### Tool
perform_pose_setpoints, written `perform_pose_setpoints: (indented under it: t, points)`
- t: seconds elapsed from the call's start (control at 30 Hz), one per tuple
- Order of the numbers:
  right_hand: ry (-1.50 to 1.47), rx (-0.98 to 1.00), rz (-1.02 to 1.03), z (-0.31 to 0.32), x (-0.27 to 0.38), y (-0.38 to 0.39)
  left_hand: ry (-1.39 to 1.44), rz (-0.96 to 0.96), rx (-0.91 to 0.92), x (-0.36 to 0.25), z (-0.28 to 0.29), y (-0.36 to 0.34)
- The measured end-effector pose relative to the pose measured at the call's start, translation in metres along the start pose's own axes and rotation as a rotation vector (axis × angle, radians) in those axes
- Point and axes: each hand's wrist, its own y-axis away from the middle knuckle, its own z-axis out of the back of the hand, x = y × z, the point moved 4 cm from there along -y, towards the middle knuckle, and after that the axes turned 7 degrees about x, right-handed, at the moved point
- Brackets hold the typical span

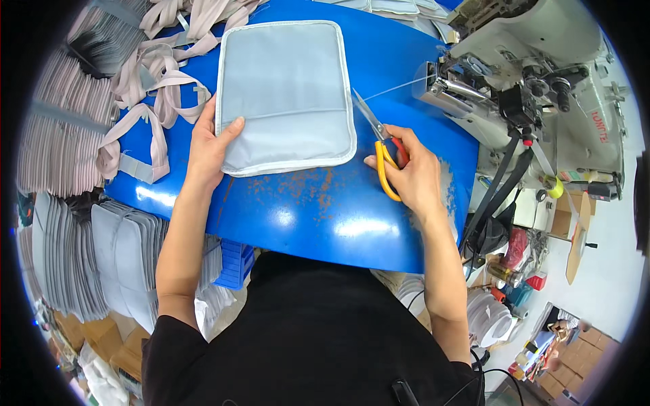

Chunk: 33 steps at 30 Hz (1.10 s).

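My left hand (207,145) grips the lower left edge of a grey rectangular fabric panel (284,81) with a pale bound border, thumb on top. The panel is held up over the blue table (284,216). In my right hand (413,170) is a pair of scissors (380,152) with yellow and red handles. Its blades point up and left, close to the panel's right edge. A thin pale strip (396,87) runs from near the blade tips to the sewing machine (467,88) on the right.
Pale pink straps (166,88) lie heaped at the table's left. Bundled stacks of pink-grey panels (68,128) and grey panels (125,250) stand beyond the left edge. More panels (393,7) lie at the far edge. A blue crate (235,264) sits below the table.
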Motion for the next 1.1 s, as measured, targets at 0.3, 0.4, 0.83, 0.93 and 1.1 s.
perform_pose_setpoints:
  t: [0.3,0.4,0.83,0.93,1.1]
  points:
    - [-0.135,-0.266,-0.057,-0.001,-0.059,0.041,-0.055,-0.227,0.303,-0.004,-0.103,-0.170]
    - [0.083,-0.166,-0.134,0.006,-0.020,0.028,-0.250,-0.373,-0.190,-0.002,-0.135,-0.299]
    - [0.230,-0.355,0.088,0.010,-0.055,0.054,-1.244,-0.622,0.391,-0.053,-0.047,-0.019]
    - [0.190,-0.345,0.104,0.008,-0.056,0.056,-1.468,-0.457,-0.023,-0.090,0.060,0.034]
    - [0.121,-0.373,0.162,0.002,-0.045,0.058,-1.618,-0.281,-0.174,-0.094,0.183,0.105]
